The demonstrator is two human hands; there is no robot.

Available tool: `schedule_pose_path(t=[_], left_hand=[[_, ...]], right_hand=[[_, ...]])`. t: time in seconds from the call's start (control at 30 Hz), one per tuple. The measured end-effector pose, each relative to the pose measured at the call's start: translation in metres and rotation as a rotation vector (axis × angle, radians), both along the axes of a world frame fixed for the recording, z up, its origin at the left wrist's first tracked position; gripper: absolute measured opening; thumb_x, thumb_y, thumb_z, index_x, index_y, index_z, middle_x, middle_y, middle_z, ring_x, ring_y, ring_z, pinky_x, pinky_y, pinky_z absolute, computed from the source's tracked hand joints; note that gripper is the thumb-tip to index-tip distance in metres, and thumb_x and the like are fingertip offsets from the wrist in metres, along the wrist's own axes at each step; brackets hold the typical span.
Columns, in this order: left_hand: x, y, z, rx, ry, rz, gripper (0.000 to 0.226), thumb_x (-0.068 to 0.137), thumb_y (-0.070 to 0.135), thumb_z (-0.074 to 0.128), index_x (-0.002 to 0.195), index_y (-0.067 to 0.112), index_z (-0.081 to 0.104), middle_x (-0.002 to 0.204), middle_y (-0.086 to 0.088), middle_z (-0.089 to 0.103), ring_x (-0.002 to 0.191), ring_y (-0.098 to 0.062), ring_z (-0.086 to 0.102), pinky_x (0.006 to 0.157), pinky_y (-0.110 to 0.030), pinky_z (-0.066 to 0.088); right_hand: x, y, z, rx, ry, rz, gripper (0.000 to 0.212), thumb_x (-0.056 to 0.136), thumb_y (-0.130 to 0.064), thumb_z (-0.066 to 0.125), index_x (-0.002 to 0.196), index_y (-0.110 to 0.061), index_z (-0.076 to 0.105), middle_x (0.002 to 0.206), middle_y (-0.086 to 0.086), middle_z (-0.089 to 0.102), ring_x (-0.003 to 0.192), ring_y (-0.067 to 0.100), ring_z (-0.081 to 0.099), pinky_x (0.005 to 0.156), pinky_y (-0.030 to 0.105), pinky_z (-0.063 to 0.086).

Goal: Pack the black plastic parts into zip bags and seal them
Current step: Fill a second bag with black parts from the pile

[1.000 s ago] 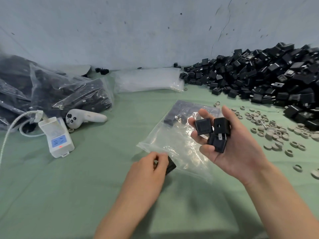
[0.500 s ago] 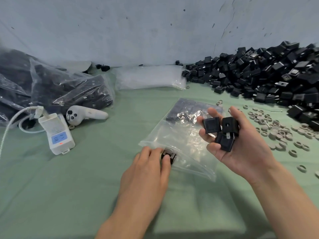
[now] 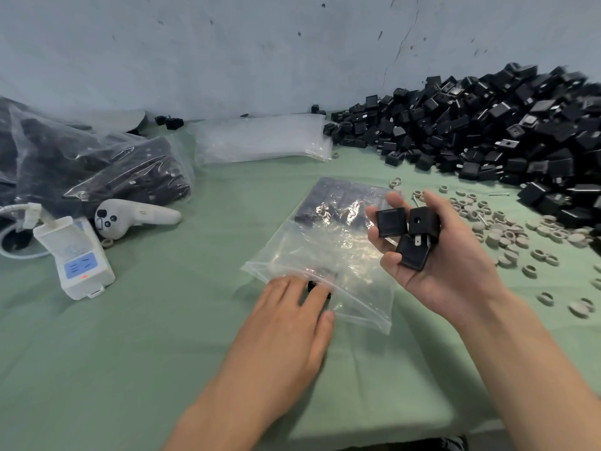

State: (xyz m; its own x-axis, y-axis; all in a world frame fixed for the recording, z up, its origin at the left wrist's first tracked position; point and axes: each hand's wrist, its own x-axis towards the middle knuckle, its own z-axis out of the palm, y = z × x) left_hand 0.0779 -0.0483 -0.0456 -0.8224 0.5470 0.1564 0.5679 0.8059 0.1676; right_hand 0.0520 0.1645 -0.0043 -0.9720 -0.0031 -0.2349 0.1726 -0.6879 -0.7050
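On the green cloth (image 3: 130, 336), at the mouth of the zip bag (image 3: 328, 252), the left hand (image 3: 292, 323) lies flat, its fingers straight, nudging one black part (image 3: 318, 288) inside. The right hand (image 3: 455, 271) hovers just above, cupped round three black parts (image 3: 406, 236). This looks like mid-filling. Next up, probably, is feeding those three in before any sealing.

Green table (image 3: 162, 336) — zip bag (image 3: 325, 249), black parts (image 3: 487, 131).
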Motion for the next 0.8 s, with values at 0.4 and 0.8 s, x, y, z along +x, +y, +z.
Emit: schedule_pose_path(t=[0.4, 0.8], left_hand=[[-0.047, 0.019, -0.008, 0.132, -0.039, -0.021, 0.056, 0.104, 0.032, 0.033, 0.157, 0.028, 0.015, 0.162, 0.002, 0.006, 0.147, -0.018, 0.015, 0.118, -0.023, 0.011], [-0.056, 0.035, -0.014, 0.160, -0.069, -0.036, 0.058, 0.105, 0.043, 0.019, 0.157, 0.019, 0.015, 0.165, 0.000, 0.009, 0.150, -0.017, 0.013, 0.121, -0.019, 0.001]], right_hand=[[-0.007, 0.012, -0.005, -0.024, -0.005, -0.059, 0.043, 0.099, -0.047, 0.047, 0.087, -0.021, 0.079, 0.115, 0.010, 0.073, 0.080, 0.024, 0.069, 0.048, 0.023, 0.046], [-0.021, 0.027, -0.006, -0.086, -0.047, -0.104, 0.040, 0.100, -0.041, 0.046, 0.084, -0.022, 0.077, 0.106, 0.010, 0.074, 0.080, 0.024, 0.070, 0.051, 0.023, 0.051]])
